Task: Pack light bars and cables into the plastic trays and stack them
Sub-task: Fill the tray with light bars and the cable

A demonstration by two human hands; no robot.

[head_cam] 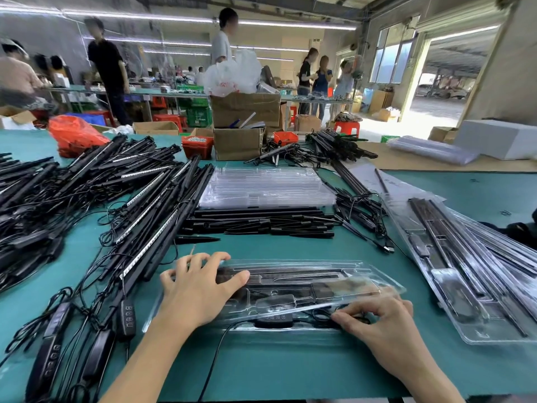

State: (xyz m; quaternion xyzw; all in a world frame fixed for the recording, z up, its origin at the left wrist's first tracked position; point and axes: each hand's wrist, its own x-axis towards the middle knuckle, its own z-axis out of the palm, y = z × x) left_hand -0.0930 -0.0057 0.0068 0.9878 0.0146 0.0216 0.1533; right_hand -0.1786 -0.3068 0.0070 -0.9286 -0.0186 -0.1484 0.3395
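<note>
1. ok so my landmark is the clear plastic tray [334, 282] lying flat on the green table [290, 367] right in front of me. it's already got black parts seated in its slots.
2. my left hand [200, 289] lies flat on the tray's left end, fingers spread and pretty straight, pressing down rather than gripping anything.
3. my right hand [380, 321] is at the tray's near right edge, fingers curled in, pinching a thin black cable [322, 315] there.
4. a black inline controller [274, 318] sits at the tray's near edge, between my two hands, its lead trailing off toward me.
5. left of the tray there's a big messy heap of light bars [122, 199] with cables and controllers tangled through it, running all the way to the table's left edge.
6. right of the tray is a stack of filled trays [476, 274], angled away from it, bars visible through the plastic.
7. just behind the tray, a row of black spikes and tubes [261, 222] lies crosswise.
8. behind those, a pile of empty clear trays [267, 186].
9. further back from the tray: cardboard boxes [241, 126], an orange bag [74, 135], and another bundle of bars [340, 146].
10. way beyond, people stand around other benches, too blurry to say much.
</note>
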